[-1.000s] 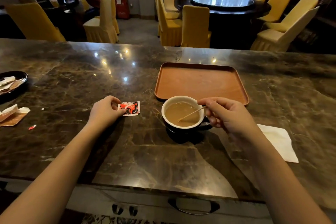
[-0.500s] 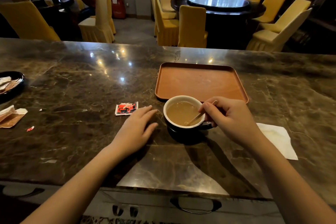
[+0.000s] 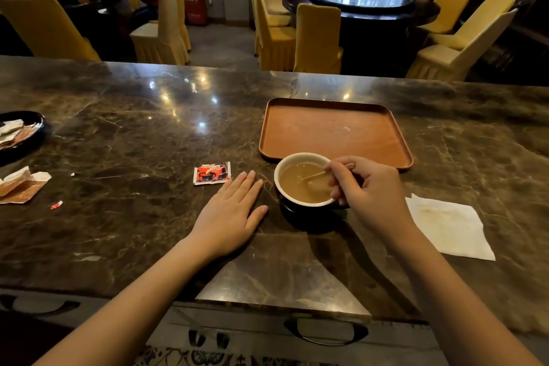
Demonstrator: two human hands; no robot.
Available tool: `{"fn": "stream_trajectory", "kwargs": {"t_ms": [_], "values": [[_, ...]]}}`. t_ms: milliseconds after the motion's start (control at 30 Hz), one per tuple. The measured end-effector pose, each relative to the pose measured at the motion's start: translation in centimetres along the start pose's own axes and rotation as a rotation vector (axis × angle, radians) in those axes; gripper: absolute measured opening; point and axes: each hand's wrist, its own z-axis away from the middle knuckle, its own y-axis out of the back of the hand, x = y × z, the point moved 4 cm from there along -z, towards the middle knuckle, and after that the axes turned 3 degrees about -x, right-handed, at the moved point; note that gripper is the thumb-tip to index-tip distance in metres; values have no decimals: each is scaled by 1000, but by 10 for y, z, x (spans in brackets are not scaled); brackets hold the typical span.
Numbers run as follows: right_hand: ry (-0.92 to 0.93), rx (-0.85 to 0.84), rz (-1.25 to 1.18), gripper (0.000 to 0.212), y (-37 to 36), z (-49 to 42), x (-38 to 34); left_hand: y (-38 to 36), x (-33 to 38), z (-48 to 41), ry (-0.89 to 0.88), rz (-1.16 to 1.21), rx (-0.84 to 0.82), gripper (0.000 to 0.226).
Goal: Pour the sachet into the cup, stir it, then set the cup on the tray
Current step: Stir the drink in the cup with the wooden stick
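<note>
the cup (image 3: 303,184) of light brown drink stands on the marble counter (image 3: 133,157), just before the empty tray (image 3: 335,131). the right hand (image 3: 368,187), fingers pinched on a thin stirring stick (image 3: 315,176), reaches over the rim, apparently stirring. the left hand (image 3: 231,214) lies flat, fingers together, beside the cup without touching, near the torn sachet (image 3: 212,173).

White napkin (image 3: 448,227) rt, black dish (image 3: 35,135) w/ wrappers far left
</note>
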Motion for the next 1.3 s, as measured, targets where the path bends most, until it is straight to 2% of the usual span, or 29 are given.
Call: {"fn": "stream_trajectory", "kwargs": {"t_ms": [100, 167, 233, 367, 500, 633, 767, 933, 1033, 1167, 1300], "values": [[-67, -81, -143, 16, 0, 4, -2, 1, 0, 0, 2, -11, -10, 85], [-98, -125, -150, 17, 5, 2, -5, 1, 0, 1, 0, -27, -8, 91], [-95, -122, -59, 19, 14, -3, -8, 1, 1, 1, 1, -25, -5, 88], [-6, 6, 260, 22, 28, -13, -12, 2, 1, 1, 2, -20, -11, 83], [65, 101, 301, 20, 21, -10, -12, 1, 1, 0, 1, -23, -14, 82], [82, 104, 199, 19, 3, -1, -7, 1, 0, 0, -2, -26, -18, 81], [-6, 78, 34, 17, -8, 11, 2, 2, 1, 0, 2, -27, -37, 82], [-134, -64, -156, 19, 4, 9, -5, 2, 0, -1, 3, -26, -67, 85], [-132, -112, -22, 22, 21, -7, -11, 2, 0, -1, 3, -28, -73, 85], [-40, 31, 275, 26, 30, -22, -14, 1, 1, -2, 5, -29, -67, 85], [45, 142, 331, 25, 18, -18, -14, 1, 0, -1, 9, -31, -64, 87]]}}
